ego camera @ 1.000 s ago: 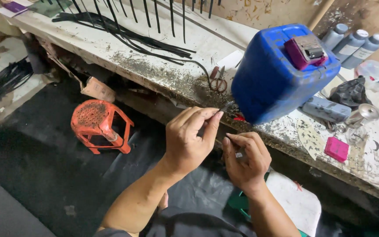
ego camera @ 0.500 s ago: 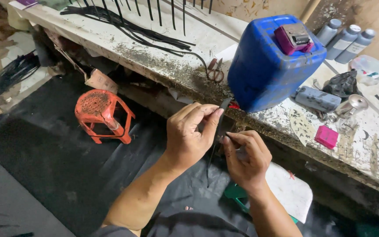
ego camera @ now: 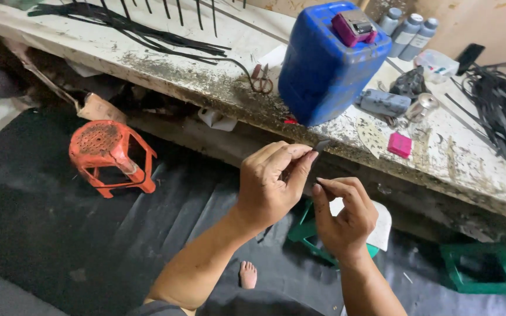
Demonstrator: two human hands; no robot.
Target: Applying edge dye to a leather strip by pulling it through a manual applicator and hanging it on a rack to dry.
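A thin dark strip (ego camera: 322, 144) is pinched at its end by the left hand (ego camera: 273, 181), fingers closed, just in front of the bench (ego camera: 475, 158) edge. Right hand (ego camera: 342, 213) is nearly closed; what it holds can't be told. Strip could slip if the pinch is loosened.

Head-worn view, steeply downward, close.

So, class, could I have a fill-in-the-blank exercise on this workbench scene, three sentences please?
1. The big plastic jerrycan on the dirty white workbench is ____ in colour.
2. The small plastic stool on the dark floor is ____.
3. The left hand pinches a thin dark strip between thumb and ____; the right hand is beside it.

Missing words: blue; orange; forefinger
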